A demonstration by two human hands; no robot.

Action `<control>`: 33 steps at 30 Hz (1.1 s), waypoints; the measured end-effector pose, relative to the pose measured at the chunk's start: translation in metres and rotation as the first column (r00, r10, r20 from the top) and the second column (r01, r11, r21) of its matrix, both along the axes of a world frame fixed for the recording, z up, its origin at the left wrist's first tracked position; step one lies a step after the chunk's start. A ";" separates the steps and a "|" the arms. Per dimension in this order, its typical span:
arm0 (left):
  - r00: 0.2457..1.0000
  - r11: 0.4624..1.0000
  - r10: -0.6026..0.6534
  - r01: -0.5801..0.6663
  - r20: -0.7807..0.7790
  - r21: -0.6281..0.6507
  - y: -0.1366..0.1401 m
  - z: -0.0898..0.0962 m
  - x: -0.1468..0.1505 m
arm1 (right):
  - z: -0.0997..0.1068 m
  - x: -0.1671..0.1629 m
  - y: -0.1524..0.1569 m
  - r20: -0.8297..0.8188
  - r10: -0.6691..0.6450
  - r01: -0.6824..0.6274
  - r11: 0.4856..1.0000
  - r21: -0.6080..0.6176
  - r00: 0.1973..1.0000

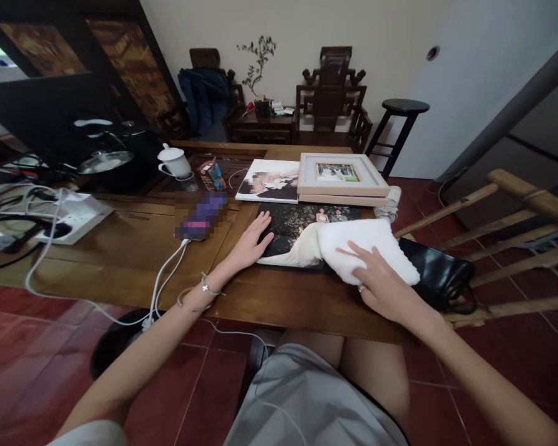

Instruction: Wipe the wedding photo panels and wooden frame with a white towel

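Head view: left hand (250, 243), fingers spread, touches a dark rectangular, apparently glossy photo panel (286, 229); right hand (382, 282), fingers spread, lies on fluffy white cloth (360, 237).

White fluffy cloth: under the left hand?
No, the white fluffy cloth is under the right hand; the left hand touches the dark rectangular photo.

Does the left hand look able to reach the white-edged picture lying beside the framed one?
Probably yes: the left hand rests at the left edge of the dark photo, apparently holding nothing, and the white-edged picture lies just beyond its fingertips, with nothing seen standing between.
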State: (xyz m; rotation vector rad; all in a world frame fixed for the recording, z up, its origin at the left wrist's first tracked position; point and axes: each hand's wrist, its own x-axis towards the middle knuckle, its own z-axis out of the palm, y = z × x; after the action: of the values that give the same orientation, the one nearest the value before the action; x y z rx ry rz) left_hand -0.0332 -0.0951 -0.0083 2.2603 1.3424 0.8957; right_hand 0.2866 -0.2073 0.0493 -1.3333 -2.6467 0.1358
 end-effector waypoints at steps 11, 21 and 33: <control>0.999 0.999 -0.024 0.025 -0.039 0.038 -0.002 0.002 -0.003 | 0.003 0.001 0.100 0.110 -0.135 0.136 0.991 0.000 0.985; 0.999 0.999 -0.017 0.018 -0.031 0.034 -0.002 0.003 -0.002 | 0.003 -0.010 0.060 0.100 -0.131 0.132 0.991 -0.005 0.986; 0.999 0.999 -0.010 0.012 -0.046 0.041 -0.002 0.003 -0.001 | 0.001 -0.019 -0.052 0.026 -0.031 0.031 0.999 -0.028 0.999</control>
State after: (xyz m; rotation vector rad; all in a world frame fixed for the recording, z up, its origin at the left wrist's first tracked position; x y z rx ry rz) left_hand -0.0339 -0.0971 -0.0055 2.3302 1.3410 0.8804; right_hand 0.2680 -0.2590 0.0501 -1.3933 -2.6529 0.1542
